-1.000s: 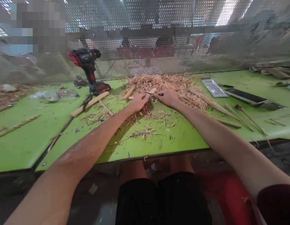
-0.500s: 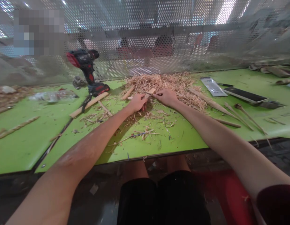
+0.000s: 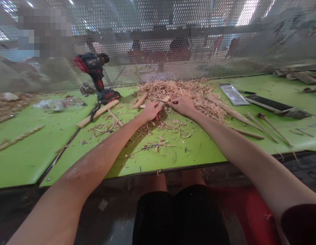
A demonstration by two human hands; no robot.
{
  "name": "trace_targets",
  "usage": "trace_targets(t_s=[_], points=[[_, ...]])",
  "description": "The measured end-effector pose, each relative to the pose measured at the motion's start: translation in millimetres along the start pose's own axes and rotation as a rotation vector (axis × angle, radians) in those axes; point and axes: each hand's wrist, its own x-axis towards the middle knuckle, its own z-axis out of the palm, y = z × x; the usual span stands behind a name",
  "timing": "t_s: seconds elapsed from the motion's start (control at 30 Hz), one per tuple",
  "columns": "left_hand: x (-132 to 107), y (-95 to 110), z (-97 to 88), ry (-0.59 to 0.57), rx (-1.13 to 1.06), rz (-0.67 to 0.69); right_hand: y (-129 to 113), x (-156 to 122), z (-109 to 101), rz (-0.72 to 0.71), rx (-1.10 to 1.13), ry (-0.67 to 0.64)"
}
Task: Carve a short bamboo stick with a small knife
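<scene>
**A:** ok so where are your hands at? Looks like both are out at the far side of the table (image 3: 71,160), right at the front edge of the shavings (image 3: 178,90).

**B:** yep. Your left hand (image 3: 151,111) is curled shut around a short stick (image 3: 165,100), whose pale end pokes up and away past your knuckles. Your right hand (image 3: 183,104) is just beside it, fingers pressed together on something thin and dark at the stick. Too small to tell what that is.

**A:** are the hands touching?

**B:** nearly, they meet at the stick. It sits between them, just off the table, on top of loose shavings.

**A:** what else is around you?

**B:** a red and black drill (image 3: 95,76) stands well to the left, by the mesh wall (image 3: 173,41). A long slat (image 3: 98,113) lies in front of it, tilted, with a dark tool (image 3: 94,111) lying across it. To your right there are carved sticks (image 3: 250,120) fanned out near the table edge, then a phone (image 3: 267,103) and a flat packet (image 3: 233,94) further back. Another rough stick (image 3: 18,137) lies on the far left.
</scene>
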Motion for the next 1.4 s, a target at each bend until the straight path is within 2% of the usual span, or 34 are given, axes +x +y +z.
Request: trace_targets(t_s=[0.3,0.63,1.4], points=[[-1,-2,0.5,0.002,-0.004,0.037,10,7,3,-0.008,0.037,-0.01],[8,-16,0.0,-0.004,-0.029,0.074,11,7,3,-0.013,0.069,-0.013],[1,-6,1.3,0.016,0.037,0.041,11,9,4,-0.042,0.046,-0.018]])
